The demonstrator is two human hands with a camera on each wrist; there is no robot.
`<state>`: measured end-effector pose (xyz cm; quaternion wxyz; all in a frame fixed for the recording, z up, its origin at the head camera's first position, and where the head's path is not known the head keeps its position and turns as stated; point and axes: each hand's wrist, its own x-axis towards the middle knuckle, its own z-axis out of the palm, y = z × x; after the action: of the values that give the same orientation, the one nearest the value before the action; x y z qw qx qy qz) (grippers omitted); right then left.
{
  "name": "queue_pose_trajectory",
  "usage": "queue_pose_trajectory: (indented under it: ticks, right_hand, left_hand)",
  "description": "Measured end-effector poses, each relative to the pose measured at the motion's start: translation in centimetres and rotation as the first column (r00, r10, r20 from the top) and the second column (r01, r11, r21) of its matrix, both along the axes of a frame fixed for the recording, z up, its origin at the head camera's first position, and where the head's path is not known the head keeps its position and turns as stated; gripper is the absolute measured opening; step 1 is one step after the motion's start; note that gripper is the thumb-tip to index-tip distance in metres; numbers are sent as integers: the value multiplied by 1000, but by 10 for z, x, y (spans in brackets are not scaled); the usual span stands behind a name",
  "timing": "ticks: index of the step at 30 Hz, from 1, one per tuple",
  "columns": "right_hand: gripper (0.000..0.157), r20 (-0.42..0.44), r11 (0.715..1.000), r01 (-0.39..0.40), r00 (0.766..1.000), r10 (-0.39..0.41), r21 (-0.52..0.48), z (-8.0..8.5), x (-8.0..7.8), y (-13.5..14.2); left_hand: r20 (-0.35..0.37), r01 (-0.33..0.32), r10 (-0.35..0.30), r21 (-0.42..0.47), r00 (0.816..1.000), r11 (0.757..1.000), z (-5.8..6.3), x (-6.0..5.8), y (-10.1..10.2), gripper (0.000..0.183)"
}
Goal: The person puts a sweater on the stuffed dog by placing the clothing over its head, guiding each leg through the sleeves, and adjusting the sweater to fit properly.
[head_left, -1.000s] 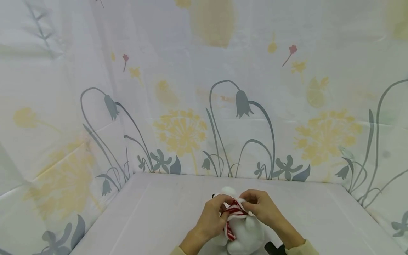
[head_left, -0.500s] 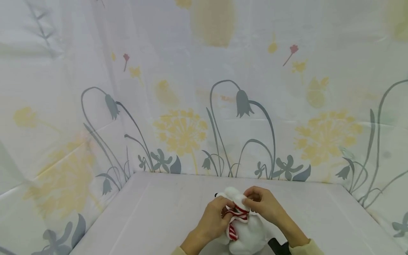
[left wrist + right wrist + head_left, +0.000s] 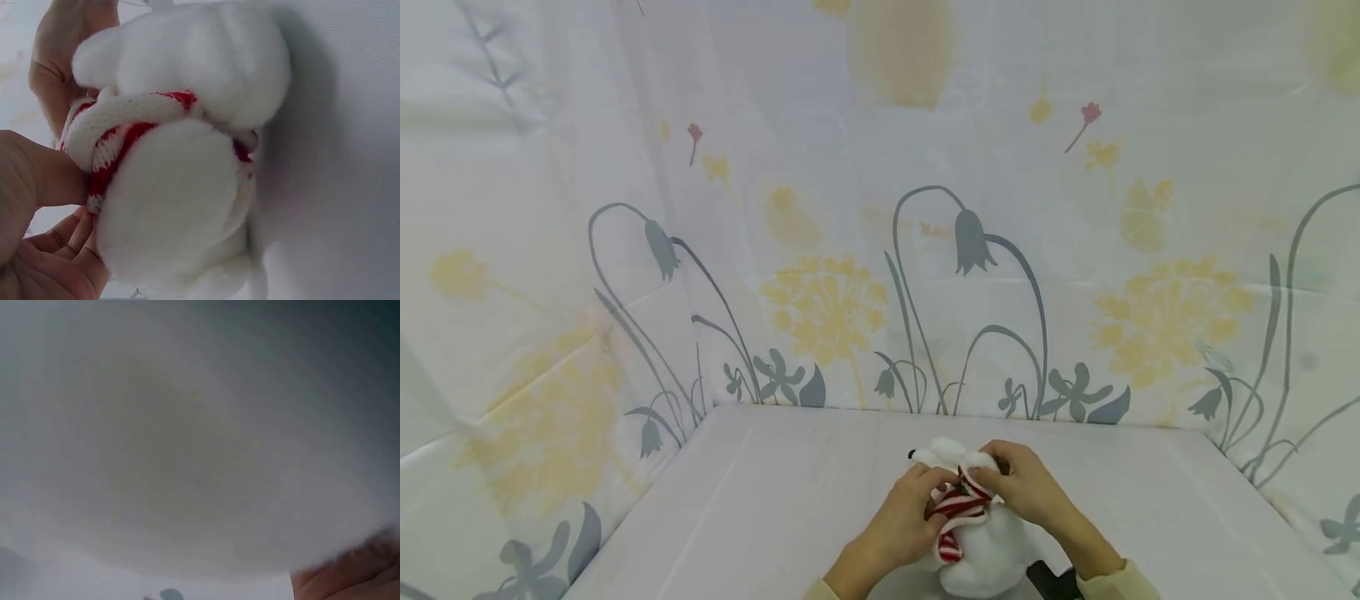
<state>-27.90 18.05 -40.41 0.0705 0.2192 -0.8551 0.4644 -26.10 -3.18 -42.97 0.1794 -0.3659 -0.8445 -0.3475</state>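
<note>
A white plush bear (image 3: 992,554) with a black nose sits low in the head view, wearing a red-and-white striped knitted scarf (image 3: 962,502). My left hand (image 3: 901,518) pinches the scarf at the bear's left side in that view; the left wrist view shows its thumb (image 3: 59,178) on the striped knit. On the opposite side, my right hand (image 3: 1028,487) holds the scarf by the neck with thumb and fingers, its fingertips partly hidden behind the head. Blurred white plush fills most of the right wrist view, with part of a hand (image 3: 350,578) at the lower right corner.
The bear stands on a white-covered table (image 3: 790,483). A flower-printed curtain (image 3: 850,208) encloses the table at the back and sides. A black object (image 3: 1052,581) shows beside the right wrist, near the cream sleeve (image 3: 1116,582).
The bear has shifted slightly right, and more of its head shows. My right thumb has moved from the bear's head down to the scarf; the left hand keeps its pinch.
</note>
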Motion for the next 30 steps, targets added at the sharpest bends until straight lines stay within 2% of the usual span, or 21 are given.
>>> queue_pose_trajectory:
  ticks: [3,5,8,11,14,18,22,26,28,30]
  right_hand:
    - [14,35,989,138,990,-136,-50,-2,1,-4]
    - [15,46,979,190,981,-188,-71,-4,2,-7]
    - [16,26,972,220,976,-218,-78,-6,5,-12]
    - [16,-28,973,216,975,-219,-80,-7,9,-16]
    - [19,-68,984,157,984,-163,-86,-7,12,-21]
    - [28,-77,996,10,997,-17,-91,-10,12,-25]
    - [29,9,978,-125,992,128,-165,-14,9,-25]
    - [22,62,943,-233,965,254,-236,-16,5,-21]
    - [20,59,938,-252,960,272,-237,-18,2,-19]
    - [18,62,950,-230,967,248,-213,-19,-1,-17]
  left_hand:
    - [-5,-12,12,7,1000,1000,2,1,0,42]
    - [-15,-43,43,21,999,999,3,2,0,39]
    - [-49,-94,98,70,994,993,2,1,1,32]
    - [-56,-100,110,157,992,983,4,-1,0,28]
    - [-20,-44,49,225,999,973,9,-2,-1,32]
    - [40,-11,1,241,999,971,10,-3,-2,40]
    - [152,-81,49,216,987,973,8,-4,-6,41]
    - [248,-170,116,206,962,964,10,-2,-8,34]
    - [259,-195,140,204,956,959,11,-3,-9,30]
    - [257,-211,156,203,954,956,12,-3,-9,26]
